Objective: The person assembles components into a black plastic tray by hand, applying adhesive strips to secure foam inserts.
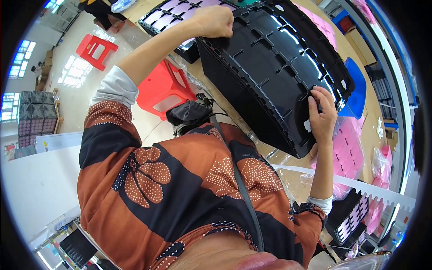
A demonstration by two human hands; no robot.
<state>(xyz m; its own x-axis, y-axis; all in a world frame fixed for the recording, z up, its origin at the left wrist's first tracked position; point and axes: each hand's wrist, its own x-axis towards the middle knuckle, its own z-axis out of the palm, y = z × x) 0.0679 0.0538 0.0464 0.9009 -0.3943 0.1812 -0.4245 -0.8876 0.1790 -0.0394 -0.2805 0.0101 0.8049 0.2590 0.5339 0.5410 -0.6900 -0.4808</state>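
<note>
A worker in a rust-and-black patterned top [189, 171] bends over a tall stack of glossy black plastic trays [270, 63], which rests on a tan worktop [372, 119] directly before the wearer. The left hand [215, 21] is curled into a fist at the stack's upper left corner; its fingertips are hidden, so whether the rim is pinched inside cannot be told. The right hand [322, 114] is half open, thumb set apart from bent fingers, its tips touching the stack's right-hand edge near the lower corner.

Just beyond the left hand sits a black tray with lavender compartments [162, 19]. A blue bin [357, 87] stands just beside the stack's right side, and pink pieces in clear plastic [346, 150] lie close to the right forearm. A white strip with a toothed edge [353, 182] crosses below them.

To the left, a red stool [164, 87] stands near the worktop, a black bag [186, 113] just beside it. A second red stool [92, 50] stands farther off on the pale, shiny floor [128, 40].
</note>
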